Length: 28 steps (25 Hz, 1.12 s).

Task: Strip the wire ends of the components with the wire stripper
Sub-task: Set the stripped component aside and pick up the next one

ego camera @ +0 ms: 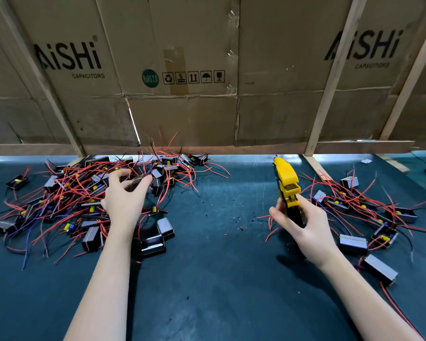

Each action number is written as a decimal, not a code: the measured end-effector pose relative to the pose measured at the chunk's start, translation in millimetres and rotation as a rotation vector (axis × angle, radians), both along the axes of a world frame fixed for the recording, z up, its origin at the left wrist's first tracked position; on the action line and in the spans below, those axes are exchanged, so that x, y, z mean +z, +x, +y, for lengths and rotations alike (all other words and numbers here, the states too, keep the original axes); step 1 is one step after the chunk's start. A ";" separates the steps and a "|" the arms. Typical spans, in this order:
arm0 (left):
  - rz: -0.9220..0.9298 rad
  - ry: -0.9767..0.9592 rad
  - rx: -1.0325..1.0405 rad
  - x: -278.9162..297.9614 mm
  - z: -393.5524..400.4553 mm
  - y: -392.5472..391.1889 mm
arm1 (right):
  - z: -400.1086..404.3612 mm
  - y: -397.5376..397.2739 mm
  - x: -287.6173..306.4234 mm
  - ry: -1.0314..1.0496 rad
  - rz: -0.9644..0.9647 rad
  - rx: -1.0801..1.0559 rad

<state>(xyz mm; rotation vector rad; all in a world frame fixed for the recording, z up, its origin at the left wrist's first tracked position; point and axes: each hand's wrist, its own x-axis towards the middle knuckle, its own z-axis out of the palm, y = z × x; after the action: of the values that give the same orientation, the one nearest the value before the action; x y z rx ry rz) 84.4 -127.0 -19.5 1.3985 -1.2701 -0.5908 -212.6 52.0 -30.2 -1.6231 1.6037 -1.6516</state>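
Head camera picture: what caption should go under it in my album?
Left hand picks a component from the wire pile while the right hand holds the yellow wire stripper.

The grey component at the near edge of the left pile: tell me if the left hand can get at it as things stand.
Probably yes. The grey component lies on top at the pile's near edge, beside the left forearm, with only loose red wires nearby. The left hand is already curled on another piece, which it would have to drop first.

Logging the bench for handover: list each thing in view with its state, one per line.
Left hand: over the left pile, fingers curled round a dark component.
Right hand: grips the wire stripper, clear of the mat.
Wire stripper: upright, nose pointing away, no wire in it.
Left pile: tangled heap.
Right pile: looser spread.
Insulation bits: scattered on the mat.
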 end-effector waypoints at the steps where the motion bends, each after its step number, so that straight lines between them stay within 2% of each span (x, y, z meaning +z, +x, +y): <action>1: 0.223 -0.054 -0.141 7.1 5.6 -3.2 | 0.0 -0.7 0.1 -0.004 -0.011 0.001; 2: 0.369 -0.123 -0.273 14.8 12.5 -5.6 | -0.4 -1.1 0.0 -0.007 -0.024 0.001; 4: 0.478 -0.225 -0.539 28.6 26.3 -10.5 | -1.1 -1.8 -0.2 -0.014 -0.047 -0.002; 6: 0.557 -0.188 -0.877 35.4 39.3 -19.4 | -2.3 -2.8 -0.7 -0.020 -0.066 -0.006; 8: 0.461 -0.069 -1.154 32.2 49.7 -31.4 | -2.3 -3.2 -0.6 -0.019 -0.088 -0.005; 11: 0.134 0.130 -1.354 23.4 59.7 -49.2 | -2.6 -5.3 -2.1 0.024 -0.115 0.022; 15: -0.162 0.324 -1.415 13.5 66.7 -61.8 | -3.7 -5.5 -5.8 0.148 -0.327 0.108; 18: -0.317 0.424 -1.436 12.7 73.2 -63.9 | -2.5 -12.2 -3.9 0.210 -0.312 0.111; 25: -0.205 0.519 -1.500 14.2 75.8 -61.3 | 1.5 -17.7 1.8 0.348 -0.377 0.246; 28: -0.183 0.435 -1.379 11.4 75.3 -69.6 | 1.5 -9.1 2.4 0.383 -0.299 0.230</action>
<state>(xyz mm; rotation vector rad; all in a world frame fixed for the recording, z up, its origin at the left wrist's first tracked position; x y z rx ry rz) 14.8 -51.6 -8.1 0.6924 -2.2853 -1.7517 -221.7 53.5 -27.8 -1.2480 1.4157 -1.3008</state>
